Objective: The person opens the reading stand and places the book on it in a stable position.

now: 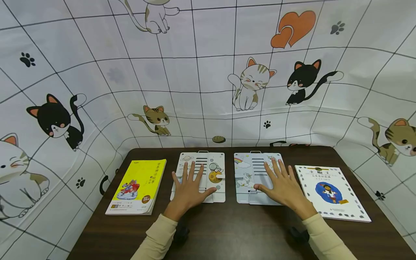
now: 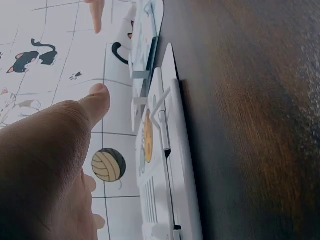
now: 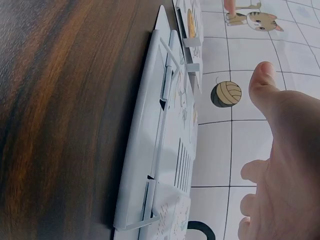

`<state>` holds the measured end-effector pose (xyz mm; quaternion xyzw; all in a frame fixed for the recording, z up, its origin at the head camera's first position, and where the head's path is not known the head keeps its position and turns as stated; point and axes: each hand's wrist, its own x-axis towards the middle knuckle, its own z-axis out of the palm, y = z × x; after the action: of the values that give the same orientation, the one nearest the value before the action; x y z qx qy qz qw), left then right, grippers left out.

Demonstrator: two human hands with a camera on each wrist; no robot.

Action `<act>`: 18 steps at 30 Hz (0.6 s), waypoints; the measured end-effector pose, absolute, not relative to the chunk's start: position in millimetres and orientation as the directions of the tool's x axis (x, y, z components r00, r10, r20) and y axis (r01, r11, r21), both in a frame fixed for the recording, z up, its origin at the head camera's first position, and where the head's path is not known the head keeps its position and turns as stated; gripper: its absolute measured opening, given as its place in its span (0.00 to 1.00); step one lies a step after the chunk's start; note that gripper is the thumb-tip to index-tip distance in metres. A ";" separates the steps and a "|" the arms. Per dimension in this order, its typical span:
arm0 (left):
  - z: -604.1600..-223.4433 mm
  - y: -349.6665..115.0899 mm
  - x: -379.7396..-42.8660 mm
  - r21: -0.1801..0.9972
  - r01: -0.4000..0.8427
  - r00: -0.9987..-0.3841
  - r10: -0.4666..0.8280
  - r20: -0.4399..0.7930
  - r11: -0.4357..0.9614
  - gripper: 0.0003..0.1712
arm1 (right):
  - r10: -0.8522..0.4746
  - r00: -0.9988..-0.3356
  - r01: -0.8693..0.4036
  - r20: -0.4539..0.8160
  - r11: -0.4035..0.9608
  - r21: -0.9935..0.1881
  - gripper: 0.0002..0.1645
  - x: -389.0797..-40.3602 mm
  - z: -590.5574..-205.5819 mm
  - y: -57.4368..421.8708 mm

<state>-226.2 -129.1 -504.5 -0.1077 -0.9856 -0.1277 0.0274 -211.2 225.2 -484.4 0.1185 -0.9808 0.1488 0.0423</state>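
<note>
White bookstand (image 1: pixel 208 178) and pale-blue bookstand (image 1: pixel 249 174) lie flat beneath the left hand (image 1: pixel 189 192) and right hand (image 1: pixel 284 188), fingers (image 1: pixel 199 174) spread wide, holding nothing (hovering, not touching); keeping both steady seems wise. Beyond, on the tabletop (image 1: pixel 230 231): yellow paperback (image 1: pixel 139 186), white paperback (image 1: pixel 331 195).

The person over there wears plain, pale cream long sleeves, the left sleeve (image 1: pixel 157 236) and right sleeve (image 1: pixel 326 238) both lightly creased. Left hand (image 1: pixel 188 191) and right hand (image 1: pixel 286 190) are bare; a dim black piece (image 1: pixel 181 234) shows by the left cuff.
</note>
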 end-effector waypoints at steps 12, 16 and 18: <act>-501.3 -127.8 -221.9 0.256 0.228 -0.973 0.216 0.075 0.939 0.59 | -0.221 -0.968 -0.248 0.121 0.925 -0.289 0.62 -207.4 -484.4 226.1; -501.9 -126.0 -221.8 0.270 0.235 -0.972 0.221 0.080 0.934 0.59 | -0.225 -0.966 -0.252 0.124 0.923 -0.290 0.61 -205.3 -483.1 226.8; -502.0 -123.8 -221.9 0.286 0.242 -0.970 0.226 0.088 0.927 0.58 | -0.223 -0.966 -0.252 0.130 0.926 -0.282 0.61 -204.7 -481.9 227.0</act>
<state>-221.9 -123.8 -502.0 -0.1195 -0.9812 -0.1492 0.0267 -204.7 227.0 -481.9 0.1210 -0.9801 0.1500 0.0477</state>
